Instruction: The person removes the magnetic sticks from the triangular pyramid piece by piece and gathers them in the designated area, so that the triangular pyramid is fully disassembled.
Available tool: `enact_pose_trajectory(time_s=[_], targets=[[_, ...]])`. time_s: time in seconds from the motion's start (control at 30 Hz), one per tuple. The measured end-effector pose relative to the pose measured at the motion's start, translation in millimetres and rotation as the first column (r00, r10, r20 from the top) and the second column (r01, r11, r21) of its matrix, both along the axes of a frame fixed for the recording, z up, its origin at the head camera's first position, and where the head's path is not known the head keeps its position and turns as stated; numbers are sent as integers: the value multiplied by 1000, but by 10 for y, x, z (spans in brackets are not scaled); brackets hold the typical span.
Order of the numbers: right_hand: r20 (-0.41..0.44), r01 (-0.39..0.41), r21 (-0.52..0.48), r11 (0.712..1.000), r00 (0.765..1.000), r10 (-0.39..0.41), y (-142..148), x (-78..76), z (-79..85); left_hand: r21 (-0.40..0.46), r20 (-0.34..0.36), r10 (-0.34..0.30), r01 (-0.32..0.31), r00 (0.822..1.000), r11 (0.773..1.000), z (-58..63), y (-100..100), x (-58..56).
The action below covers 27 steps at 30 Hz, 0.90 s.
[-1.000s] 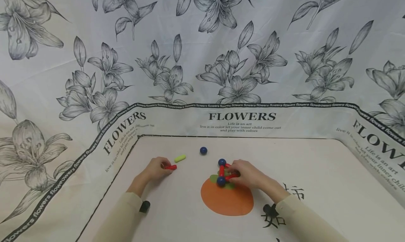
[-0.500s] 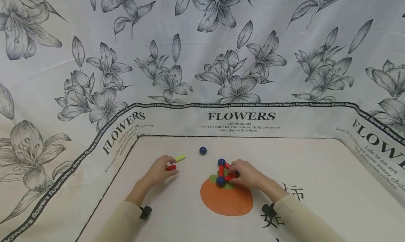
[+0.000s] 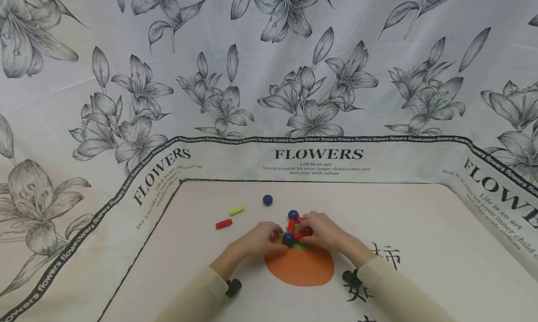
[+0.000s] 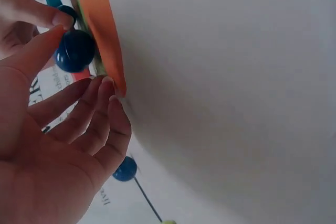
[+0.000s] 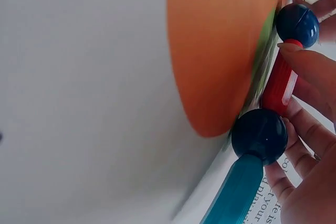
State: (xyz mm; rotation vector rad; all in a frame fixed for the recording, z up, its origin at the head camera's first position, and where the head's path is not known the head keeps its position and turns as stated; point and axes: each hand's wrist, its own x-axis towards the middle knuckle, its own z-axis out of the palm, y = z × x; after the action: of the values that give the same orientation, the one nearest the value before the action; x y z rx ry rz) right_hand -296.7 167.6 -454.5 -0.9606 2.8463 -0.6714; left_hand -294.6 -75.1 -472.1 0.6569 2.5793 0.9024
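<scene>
A frame of blue balls joined by red rods, like a magnetic building toy, lies on the leafy top of a printed orange persimmon. My right hand (image 3: 322, 231) pinches a red rod (image 5: 279, 82) at the frame's right side. One ball (image 5: 260, 137) by its fingers carries a teal rod (image 5: 233, 190), which the hand hides in the head view. My left hand (image 3: 257, 239) is at the near-left blue ball (image 3: 288, 239), its thumb and fingers around it in the left wrist view. The far blue ball (image 3: 293, 214) of the frame is untouched.
Left of the frame lie a loose red rod (image 3: 223, 224), a yellow-green rod (image 3: 236, 211) and a single blue ball (image 3: 267, 200). The persimmon print (image 3: 300, 268) is flat on the pale tabletop. Behind hangs a flower-printed cloth (image 3: 227, 107).
My left hand has let go of the red rod beside the yellow-green one and moved right to the frame's near ball. My right hand stays at the frame.
</scene>
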Motion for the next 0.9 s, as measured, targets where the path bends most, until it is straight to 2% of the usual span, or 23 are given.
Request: enact_pose_trajectory(time_s=[0.17,0.43,0.77,0.9], targets=[[3,-4,-4,1000,1000,4,-73,0,0,29,-6,35,-35,999,999,-19,149,-55],[-22,-7,27,1000,1000,8,-98,-13,-13,29,-27,67,-66,997,997,-49,222,-70],[-92,-24,57,998,995,29,-83,-21,-24,11,-13,86,-86,996,996,-42,229,-33],[-141,-28,100,995,989,42,-53,-19,-35,-1,-7,93,-93,996,996,-38,125,-50]])
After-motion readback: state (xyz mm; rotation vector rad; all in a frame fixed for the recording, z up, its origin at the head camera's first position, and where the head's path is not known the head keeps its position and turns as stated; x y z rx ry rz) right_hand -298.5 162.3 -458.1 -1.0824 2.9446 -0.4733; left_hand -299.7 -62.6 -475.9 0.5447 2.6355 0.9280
